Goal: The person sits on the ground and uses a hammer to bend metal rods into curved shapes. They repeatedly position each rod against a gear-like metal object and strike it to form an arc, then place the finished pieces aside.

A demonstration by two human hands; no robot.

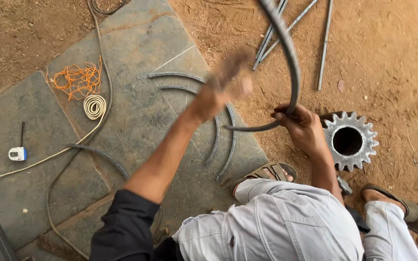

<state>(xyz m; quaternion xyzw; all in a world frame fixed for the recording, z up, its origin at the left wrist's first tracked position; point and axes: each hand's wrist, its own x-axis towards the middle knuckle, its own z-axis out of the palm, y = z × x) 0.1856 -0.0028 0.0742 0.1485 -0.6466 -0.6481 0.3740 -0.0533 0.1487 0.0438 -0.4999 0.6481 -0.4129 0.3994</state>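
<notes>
Steel curved bar (291, 58) gripped by right hand (302, 126) | left hand (228, 79) blurred, grip unclear | toothed gear (359, 125) beside

Pretty even daylight here, bright but soft, no hard sun patches and no glare anywhere. Shadows are faint, just a little dark under the gear (348, 140) and the sandals (267, 173). Most of it is sharp, dirt texture and all. The big exception is the left hand (226, 82), totally smeared by motion blur. The bent rod (291, 63) goes soft near the top edge too.
</notes>
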